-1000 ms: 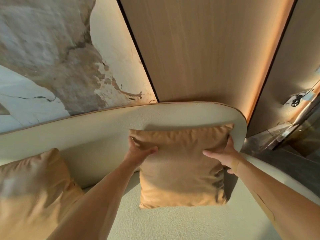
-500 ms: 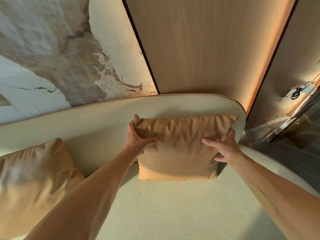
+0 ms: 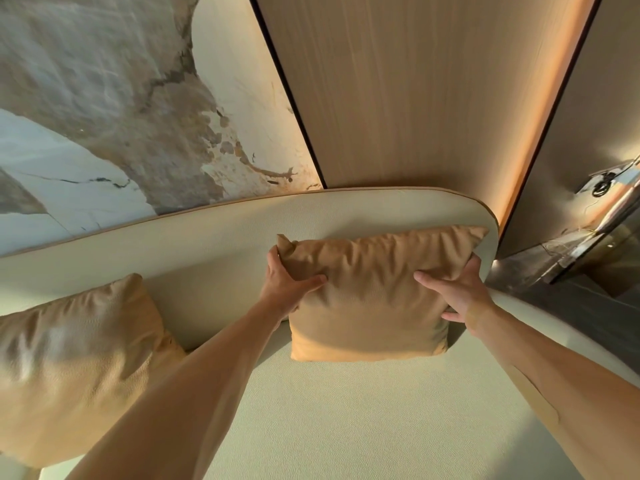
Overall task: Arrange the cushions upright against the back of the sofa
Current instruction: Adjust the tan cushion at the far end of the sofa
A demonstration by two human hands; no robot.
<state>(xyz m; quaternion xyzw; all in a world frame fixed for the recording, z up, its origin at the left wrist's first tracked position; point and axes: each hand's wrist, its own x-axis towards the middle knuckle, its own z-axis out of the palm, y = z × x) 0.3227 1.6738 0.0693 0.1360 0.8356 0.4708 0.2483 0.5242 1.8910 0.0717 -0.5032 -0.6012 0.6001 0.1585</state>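
Note:
A tan square cushion (image 3: 370, 296) stands upright on the cream sofa seat (image 3: 346, 427), leaning on the sofa back (image 3: 214, 244) near its right end. My left hand (image 3: 284, 282) grips the cushion's upper left corner, thumb across the front. My right hand (image 3: 457, 296) holds its right edge, thumb on the front, fingers behind. A second tan cushion (image 3: 76, 362) leans against the sofa back at the far left, partly out of frame.
Behind the sofa are a marble-patterned wall panel (image 3: 104, 116) and a wood panel (image 3: 415, 91) with a lit strip. To the right lie the sofa's rounded arm (image 3: 554, 327), dark floor and a glass or metal fixture (image 3: 609, 202).
The cushion, held in the air a second ago, has come down onto the seat and been pushed back against the sofa back. Both hands stayed on its sides.

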